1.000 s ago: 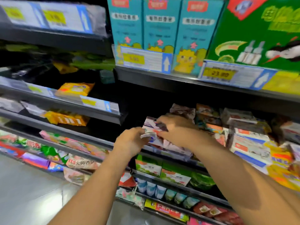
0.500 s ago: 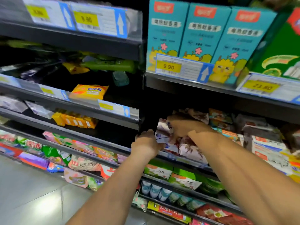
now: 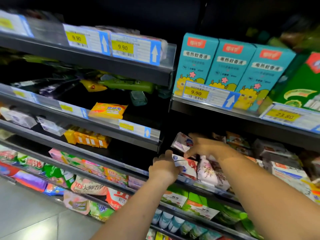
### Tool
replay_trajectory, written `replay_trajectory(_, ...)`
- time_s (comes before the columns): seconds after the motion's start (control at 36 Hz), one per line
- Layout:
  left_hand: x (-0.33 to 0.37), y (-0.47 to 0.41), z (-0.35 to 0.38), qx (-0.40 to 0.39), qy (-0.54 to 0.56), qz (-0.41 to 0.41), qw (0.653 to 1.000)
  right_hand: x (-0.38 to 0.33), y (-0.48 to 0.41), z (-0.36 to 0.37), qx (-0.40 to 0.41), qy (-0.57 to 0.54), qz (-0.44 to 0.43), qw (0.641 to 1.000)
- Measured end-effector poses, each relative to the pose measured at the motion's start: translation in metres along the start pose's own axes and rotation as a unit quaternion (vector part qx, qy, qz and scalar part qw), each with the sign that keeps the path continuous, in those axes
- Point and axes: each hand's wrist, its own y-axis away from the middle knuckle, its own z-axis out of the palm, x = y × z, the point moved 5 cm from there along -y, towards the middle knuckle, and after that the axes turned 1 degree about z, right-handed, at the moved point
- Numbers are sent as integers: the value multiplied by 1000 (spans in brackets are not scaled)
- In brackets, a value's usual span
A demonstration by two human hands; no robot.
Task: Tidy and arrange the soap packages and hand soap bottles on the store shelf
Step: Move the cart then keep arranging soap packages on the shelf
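Observation:
Both my hands are at the left end of a dark shelf (image 3: 204, 185) packed with soap packages. My left hand (image 3: 164, 168) grips the left end of a white soap box with red and blue print (image 3: 187, 166) at the shelf's front. My right hand (image 3: 206, 147) reaches over it, fingers curled on a pale lilac soap box with a shield logo (image 3: 182, 142) that is tilted up behind. A pink floral soap pack (image 3: 210, 172) lies right of the white box, under my right forearm. No hand soap bottle is plainly visible.
Teal boxes (image 3: 230, 70) and a green box (image 3: 301, 87) stand on the shelf above. To the left, shelves hold a yellow soap pack (image 3: 108, 110) and orange bars (image 3: 88, 138). Lower shelves carry detergent bags (image 3: 86, 189) and green boxes (image 3: 195, 203). Grey floor lies at the bottom left.
The camera has swung left and up. My right hand has lifted the lilac box's end upward, and my left hand has moved onto the white box at the shelf front.

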Motion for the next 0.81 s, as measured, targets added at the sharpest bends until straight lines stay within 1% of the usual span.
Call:
replay_trajectory(0.06,-1,-1,1,-5,4,2,1000,-3,1,-4,57,-2,-2,998)
replay_trajectory(0.14,-2,-3,1,-12,7,4,1000,-5,0,-10,139,73,-41,987)
replay_trajectory(0.25,-1,-5,3,-31,5,5,1000,-21,24,-23,197,85,-85,973)
replay_trajectory(0.33,1,-9,0,-34,-12,20,999,-23,39,-36,211,54,-78,973)
replay_trajectory(0.39,3,-11,-3,-34,-9,47,998,-17,53,-43,208,-12,-54,977)
replay_trajectory(0.42,2,-11,-5,-37,3,64,997,-13,60,-45,197,-50,-46,978)
replay_trajectory(0.44,2,-12,-6,-45,18,84,995,-7,64,-44,173,-64,-38,982)
replay_trajectory(0.5,0,-13,-6,-73,42,121,989,8,72,-43,124,-34,-17,992)
replay_trajectory(0.56,2,-12,-6,-98,39,135,985,25,82,-43,117,-43,15,992)
replay_trajectory(0.58,4,-12,-7,-101,26,136,985,30,89,-44,129,-53,31,990)
replay_trajectory(0.67,16,-12,-11,-101,-42,149,983,43,108,-48,176,-20,39,983)
replay_trajectory(0.75,27,-11,-17,-107,-100,174,974,49,125,-50,250,-34,3,968)
replay_trajectory(0.81,31,-10,-21,-99,-135,187,968,55,128,-48,255,-46,-3,966)
